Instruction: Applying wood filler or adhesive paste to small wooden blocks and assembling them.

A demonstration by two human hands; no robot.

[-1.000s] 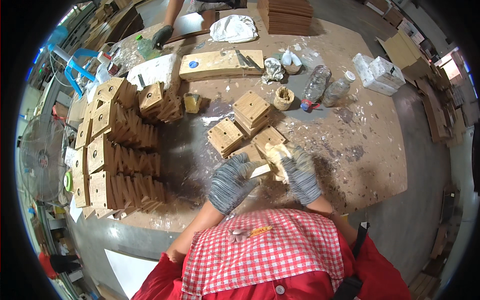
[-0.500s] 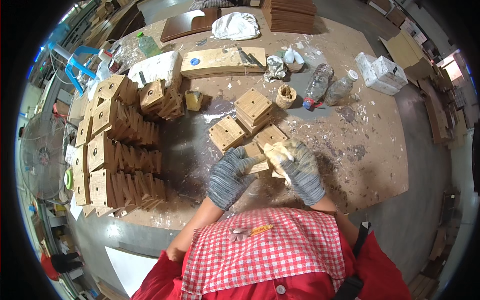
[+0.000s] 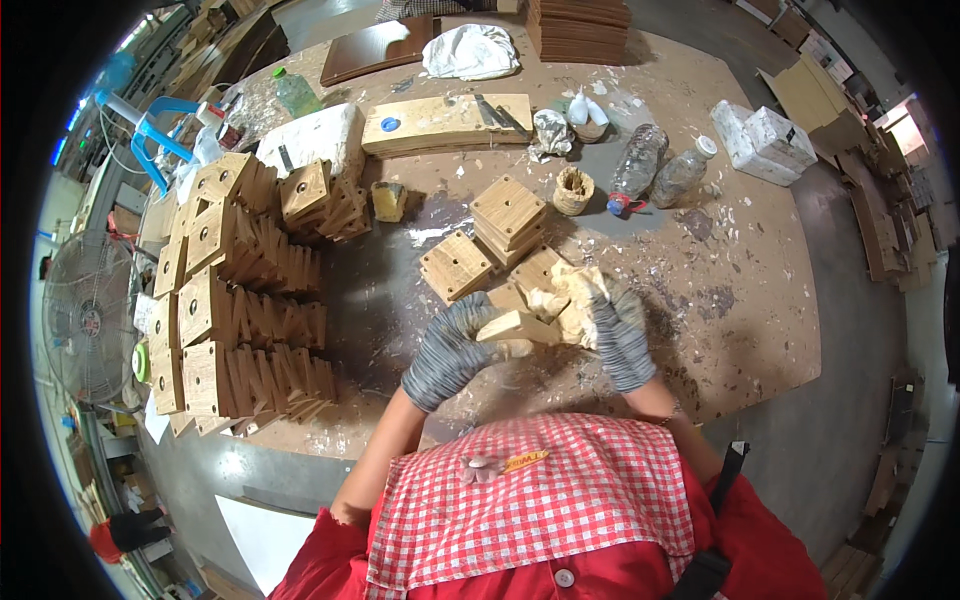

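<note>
My left hand [image 3: 448, 352], in a grey striped knit glove, is closed round a small wooden block [image 3: 520, 326], held tilted with an edge toward me. My right hand [image 3: 622, 338], gloved alike, grips a crumpled cream cloth [image 3: 572, 290] that touches the block's right end. Just beyond my hands are square wooden blocks with holes: a short stack [image 3: 508, 208], a left pile [image 3: 455, 266] and another block [image 3: 538, 268] partly covered by the cloth. Some of my fingertips are hidden behind the block and cloth.
Rows of stacked wooden blocks [image 3: 205, 300] fill the table's left side. Farther back are a yellowish sponge-like block [image 3: 388, 201], a small crusted pot [image 3: 573, 190], plastic bottles [image 3: 640, 160] and a long board stack [image 3: 450, 122]. A white package [image 3: 770, 145] sits at the right edge.
The wooden block has turned in my left hand, which has shifted slightly left. My right hand has moved a little right, and the cloth is bunched differently against the block.
</note>
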